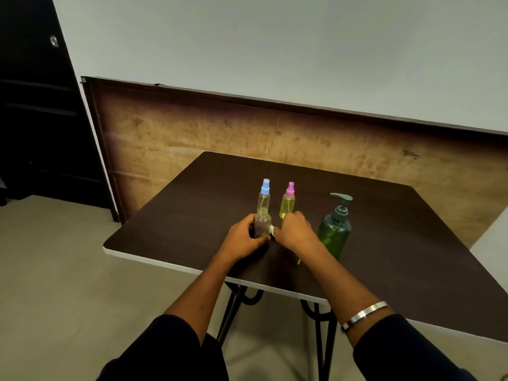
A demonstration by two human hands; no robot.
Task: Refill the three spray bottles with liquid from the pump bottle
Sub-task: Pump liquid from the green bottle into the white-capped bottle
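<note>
**Open bottle in your left hand**

Your left hand (243, 237) wraps its fingers round the uncapped clear spray bottle (262, 225), upright on the dark table (192, 215). Your right hand (295, 232) curls beside it, pinching something white you cannot identify. Behind stand the blue-capped bottle (264, 198) and pink-capped bottle (287, 204); the green pump bottle (335, 229) stands right.
</note>
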